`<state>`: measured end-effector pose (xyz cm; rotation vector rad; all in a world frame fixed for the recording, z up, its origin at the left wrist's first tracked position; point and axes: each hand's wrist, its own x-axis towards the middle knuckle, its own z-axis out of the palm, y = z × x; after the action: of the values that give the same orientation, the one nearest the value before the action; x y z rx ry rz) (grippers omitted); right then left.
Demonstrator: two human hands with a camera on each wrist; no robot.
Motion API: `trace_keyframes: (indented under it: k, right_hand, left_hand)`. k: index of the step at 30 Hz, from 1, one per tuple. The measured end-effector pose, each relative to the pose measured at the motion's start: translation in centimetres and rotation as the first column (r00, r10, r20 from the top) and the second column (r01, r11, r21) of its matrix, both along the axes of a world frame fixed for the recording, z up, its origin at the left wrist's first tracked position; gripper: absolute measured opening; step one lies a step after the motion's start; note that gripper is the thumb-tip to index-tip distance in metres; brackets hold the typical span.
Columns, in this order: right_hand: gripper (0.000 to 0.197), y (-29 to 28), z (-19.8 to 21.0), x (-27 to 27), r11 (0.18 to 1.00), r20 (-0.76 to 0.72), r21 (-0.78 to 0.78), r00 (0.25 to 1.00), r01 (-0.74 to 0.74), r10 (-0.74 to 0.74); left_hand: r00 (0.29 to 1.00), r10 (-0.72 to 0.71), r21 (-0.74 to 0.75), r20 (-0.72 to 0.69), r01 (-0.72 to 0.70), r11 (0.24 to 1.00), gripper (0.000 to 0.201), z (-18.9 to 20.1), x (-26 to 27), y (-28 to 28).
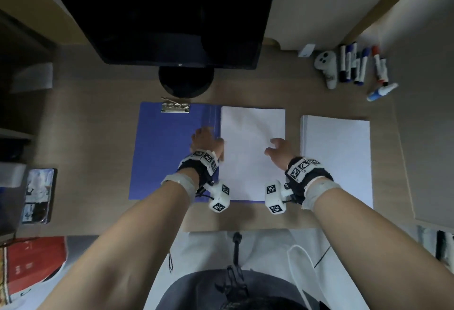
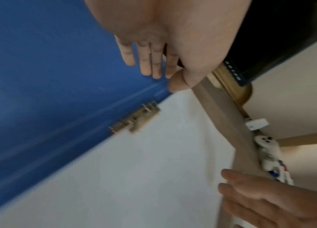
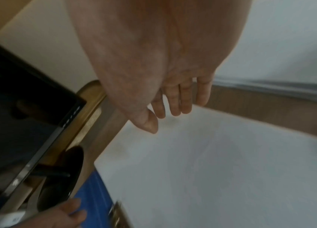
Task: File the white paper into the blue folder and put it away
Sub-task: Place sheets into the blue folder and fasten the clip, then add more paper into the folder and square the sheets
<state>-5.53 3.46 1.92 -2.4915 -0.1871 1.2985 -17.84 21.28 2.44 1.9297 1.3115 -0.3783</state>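
The blue folder [image 1: 167, 152] lies open and flat on the desk, a metal clip [image 1: 175, 107] at the top of its left half. A white sheet [image 1: 253, 152] lies on its right half; another metal clip [image 2: 136, 119] shows at the sheet's spine edge. My left hand [image 1: 205, 139] hovers over the spine with straight fingers [image 2: 151, 61], thumb near the paper's left edge. My right hand [image 1: 280, 150] is over the sheet's right edge, fingers [image 3: 175, 100] extended and relaxed. Whether either hand touches the paper, I cannot tell.
A stack of white paper [image 1: 337, 157] sits right of the folder. A dark monitor [image 1: 159, 15] on a round stand [image 1: 186, 80] stands behind it. Several markers [image 1: 356, 66] and a white controller [image 1: 326, 66] lie far right. A phone [image 1: 39, 195] lies left.
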Motion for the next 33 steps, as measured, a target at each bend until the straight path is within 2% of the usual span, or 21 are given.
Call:
trace_keyframes:
  k: [3,6,11,14,15,18,20,22,24,26,27,30,33]
  right_hand:
    - [0.044,-3.7,0.9,3.3,0.998,0.07,-0.022,0.996,0.054,-0.052]
    - [0.063,-8.6,1.1,6.6,0.977,0.135,-0.071,0.972,0.2,-0.19]
    - [0.078,-16.1,1.1,10.7,0.923,0.195,-0.22,0.941,0.317,-0.277]
    - [0.089,-19.8,-0.4,12.8,0.888,0.181,-0.289,0.931,0.358,-0.316]
    - [0.083,-20.9,-0.6,13.4,0.886,0.168,-0.293,0.932,0.359,-0.322]
    - [0.047,-22.1,0.8,14.7,0.91,0.103,-0.299,0.957,0.288,-0.27]
    - [0.045,-22.5,1.3,15.6,0.923,0.078,-0.272,0.963,0.271,-0.26]
    - [0.047,-23.2,0.9,16.4,0.928,0.039,-0.239,0.958,0.285,-0.284]
    - [0.05,-23.7,0.8,16.8,0.939,-0.003,-0.217,0.962,0.267,-0.274]
    - [0.052,-23.8,0.8,17.0,0.952,-0.048,-0.205,0.969,0.229,-0.243]
    - [0.051,-23.7,0.8,17.2,0.957,-0.068,-0.2,0.971,0.211,-0.228]
    - [0.048,-23.0,1.7,17.1,0.964,-0.057,-0.199,0.98,0.176,-0.19]
    - [0.045,-22.2,2.7,17.0,0.97,-0.023,-0.181,0.986,0.16,-0.167]
  left_hand:
    - [0.992,-0.008,-0.163,0.127,0.029,0.986,0.032,2.2,4.4,-4.1]
    - [0.986,-0.014,-0.315,0.165,0.066,0.947,0.032,3.1,8.6,-9.1]
    - [0.997,-0.076,-0.415,-0.029,0.057,0.908,0.035,0.5,13.5,-16.8]
    - [0.998,-0.01,-0.478,-0.064,-0.021,0.878,0.01,-0.8,15.4,-20.1]
    - [0.996,0.03,-0.511,-0.086,-0.07,0.857,0.009,-1.2,15.9,-20.9]
    - [0.976,0.169,-0.608,-0.138,-0.219,0.763,0.015,-2.8,17.0,-22.3]
    - [0.97,0.166,-0.636,-0.177,-0.242,0.733,0.031,-4.3,17.5,-22.5]
    - [0.964,0.151,-0.629,-0.22,-0.258,0.733,0.051,-4.3,17.8,-23.0]
    - [0.959,0.13,-0.618,-0.253,-0.264,0.74,0.054,-3.5,18.2,-23.6]
    - [0.951,0.17,-0.598,-0.258,-0.295,0.745,0.061,-1.8,18.4,-24.3]
    - [0.955,0.172,-0.578,-0.244,-0.285,0.764,0.058,-0.6,18.6,-24.8]
    - [0.971,0.199,-0.438,-0.134,-0.238,0.867,0.034,-0.5,18.7,-26.0]
    - [0.953,0.289,-0.345,-0.088,-0.302,0.889,0.047,-0.1,18.7,-26.1]
